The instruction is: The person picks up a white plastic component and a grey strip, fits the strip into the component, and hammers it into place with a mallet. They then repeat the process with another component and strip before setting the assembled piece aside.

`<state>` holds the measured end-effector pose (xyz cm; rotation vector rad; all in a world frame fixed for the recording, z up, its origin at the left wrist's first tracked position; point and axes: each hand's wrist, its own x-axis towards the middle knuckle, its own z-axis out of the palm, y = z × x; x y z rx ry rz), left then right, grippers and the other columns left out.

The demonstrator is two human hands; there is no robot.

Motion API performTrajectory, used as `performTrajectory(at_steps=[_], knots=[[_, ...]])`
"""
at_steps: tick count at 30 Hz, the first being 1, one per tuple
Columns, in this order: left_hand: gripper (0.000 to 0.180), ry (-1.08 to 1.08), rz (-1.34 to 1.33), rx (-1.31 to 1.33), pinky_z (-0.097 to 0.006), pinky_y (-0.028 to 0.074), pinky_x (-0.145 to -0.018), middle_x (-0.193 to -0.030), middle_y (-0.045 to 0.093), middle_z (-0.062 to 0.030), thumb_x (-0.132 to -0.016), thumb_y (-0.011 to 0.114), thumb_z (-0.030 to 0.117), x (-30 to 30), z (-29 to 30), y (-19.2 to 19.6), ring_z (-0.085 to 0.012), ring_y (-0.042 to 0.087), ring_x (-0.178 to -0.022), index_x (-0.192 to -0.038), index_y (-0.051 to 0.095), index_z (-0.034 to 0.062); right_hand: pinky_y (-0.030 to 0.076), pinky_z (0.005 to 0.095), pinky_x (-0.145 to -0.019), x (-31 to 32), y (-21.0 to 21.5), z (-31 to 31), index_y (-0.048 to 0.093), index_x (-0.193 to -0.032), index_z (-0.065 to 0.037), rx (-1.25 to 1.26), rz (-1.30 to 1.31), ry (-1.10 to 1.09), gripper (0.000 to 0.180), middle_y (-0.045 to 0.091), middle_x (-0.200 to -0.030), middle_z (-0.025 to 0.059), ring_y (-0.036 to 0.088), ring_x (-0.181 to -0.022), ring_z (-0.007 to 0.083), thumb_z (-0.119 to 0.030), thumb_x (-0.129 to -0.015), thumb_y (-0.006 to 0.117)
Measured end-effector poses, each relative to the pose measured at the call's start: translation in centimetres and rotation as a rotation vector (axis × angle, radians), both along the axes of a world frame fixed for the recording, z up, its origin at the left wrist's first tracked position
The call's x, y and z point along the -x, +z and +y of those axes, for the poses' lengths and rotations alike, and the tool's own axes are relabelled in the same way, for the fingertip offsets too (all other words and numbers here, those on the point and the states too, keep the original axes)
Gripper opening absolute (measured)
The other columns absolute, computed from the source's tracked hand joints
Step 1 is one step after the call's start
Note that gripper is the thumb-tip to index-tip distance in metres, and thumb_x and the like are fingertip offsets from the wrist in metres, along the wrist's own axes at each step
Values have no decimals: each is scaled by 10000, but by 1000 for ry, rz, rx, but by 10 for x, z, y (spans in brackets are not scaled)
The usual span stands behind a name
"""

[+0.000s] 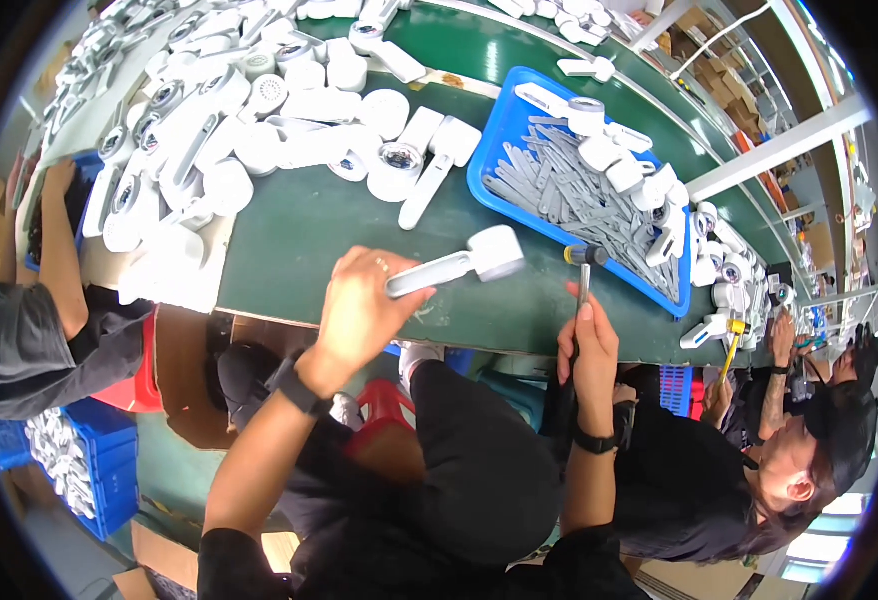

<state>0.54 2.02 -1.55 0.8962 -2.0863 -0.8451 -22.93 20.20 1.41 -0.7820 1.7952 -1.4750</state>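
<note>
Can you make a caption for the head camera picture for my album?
Left hand holds a white part, right hand a hammer, near a blue tray with grey strips.

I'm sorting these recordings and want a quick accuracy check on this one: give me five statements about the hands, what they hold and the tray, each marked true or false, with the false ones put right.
1. The left hand holds a white device by its handle end. True.
2. The right hand grips a screwdriver. False: it grips a hammer with a black and yellow head.
3. The blue tray contains both grey strips and white pieces. True.
4. The hammer's head is pressed against the device in the left hand. False: the two are apart.
5. A black band is worn on the left wrist. True.
</note>
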Motion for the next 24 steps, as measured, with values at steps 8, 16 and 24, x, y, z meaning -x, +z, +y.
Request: performTrajectory(at_steps=[8,16,24], knots=[[200,-53,-34,-45,-391,507,-795,-844,717,-51,-742,885,153,19,-21,-6,-263,611,-842,-888,772,76,326,228,-405,-64,65,-36,594,-1313,-29,-278,74,368,398,441,-614,-30,395,-421,55,-316,-1139,379],[213,-44,22,-25,-396,497,-817,-838,714,-47,-720,894,169,25,-20,-5,-270,611,-841,-866,766,81,318,235,-421,-76,48,-49,610,-1207,-37,-278,244,325,363,442,-598,-41,381,-435,44,-325,-1135,403],[224,-38,-15,-40,-401,484,-851,-839,709,-49,-731,888,190,22,-21,-7,-266,615,-858,-877,764,73,323,224,-433,-71,42,-54,620,-1202,-44,-329,314,350,335,428,-574,-40,374,-422,42,-285,-1132,398]])
